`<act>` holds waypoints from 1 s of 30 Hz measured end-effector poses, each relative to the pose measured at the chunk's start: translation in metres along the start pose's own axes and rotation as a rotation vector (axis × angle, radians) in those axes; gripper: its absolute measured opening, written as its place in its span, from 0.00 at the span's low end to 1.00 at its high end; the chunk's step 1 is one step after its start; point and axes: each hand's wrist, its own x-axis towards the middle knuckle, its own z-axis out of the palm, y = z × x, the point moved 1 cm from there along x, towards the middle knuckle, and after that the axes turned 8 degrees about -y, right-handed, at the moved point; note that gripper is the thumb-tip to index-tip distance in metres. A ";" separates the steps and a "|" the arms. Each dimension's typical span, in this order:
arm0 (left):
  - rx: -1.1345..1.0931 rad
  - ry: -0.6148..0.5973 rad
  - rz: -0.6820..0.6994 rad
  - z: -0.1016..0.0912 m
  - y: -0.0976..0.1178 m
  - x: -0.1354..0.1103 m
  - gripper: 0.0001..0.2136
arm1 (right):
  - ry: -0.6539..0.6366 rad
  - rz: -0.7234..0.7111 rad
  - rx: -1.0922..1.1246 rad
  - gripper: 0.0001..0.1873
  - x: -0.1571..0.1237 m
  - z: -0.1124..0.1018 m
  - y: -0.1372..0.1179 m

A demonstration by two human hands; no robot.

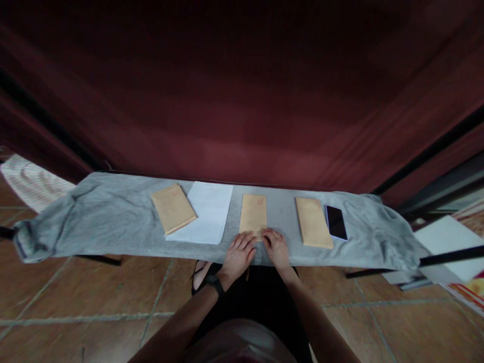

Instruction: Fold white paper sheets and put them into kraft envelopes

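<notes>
A narrow surface covered with a grey cloth [113,222] runs across the view. On it lie three brown envelopes: one at the left [173,207], one in the middle [253,213], one at the right [313,222]. My left hand [239,253] and my right hand [276,247] rest flat on the cloth at the near end of the middle envelope, fingers spread and touching its lower edge. A dark band sits on my left wrist. A white sheet of paper [207,212] lies partly under the left envelope.
A black phone [336,222] lies face up beside the right envelope. Dark red wall rises behind the surface. Brown tiled floor [94,292] lies below. White boards and papers [446,242] lean at the far right; striped fabric [30,181] shows at the far left.
</notes>
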 end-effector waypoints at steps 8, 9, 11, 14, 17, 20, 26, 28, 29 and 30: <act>0.086 -0.035 -0.012 0.003 0.007 -0.004 0.21 | -0.034 -0.159 -0.106 0.22 -0.030 0.007 -0.020; 0.088 -0.041 -0.012 0.003 0.007 -0.004 0.21 | -0.055 -0.166 -0.127 0.23 -0.035 0.008 -0.022; 0.090 -0.052 -0.013 0.004 0.007 -0.004 0.22 | -0.082 -0.153 -0.165 0.24 -0.041 0.009 -0.025; 0.091 -0.056 -0.015 0.005 0.006 -0.005 0.22 | -0.083 -0.122 -0.189 0.24 -0.045 0.008 -0.025; 0.101 -0.044 -0.020 0.006 0.004 -0.007 0.23 | -0.049 -0.097 -0.194 0.24 -0.046 0.007 -0.023; 0.106 -0.027 -0.031 0.009 0.004 -0.007 0.23 | -0.018 -0.078 -0.187 0.24 -0.048 0.007 -0.020; 0.087 -0.085 -0.064 0.017 0.001 0.027 0.26 | 0.022 -0.076 -0.177 0.24 -0.048 0.009 -0.021; 0.076 -0.127 -0.071 0.021 -0.003 0.047 0.26 | 0.046 -0.068 -0.174 0.24 -0.047 0.010 -0.022; 0.071 -0.142 -0.067 0.023 -0.006 0.058 0.25 | 0.054 -0.068 -0.173 0.24 -0.047 0.010 -0.023; 0.067 -0.153 -0.057 0.025 -0.009 0.068 0.25 | 0.056 -0.071 -0.172 0.24 -0.046 0.010 -0.023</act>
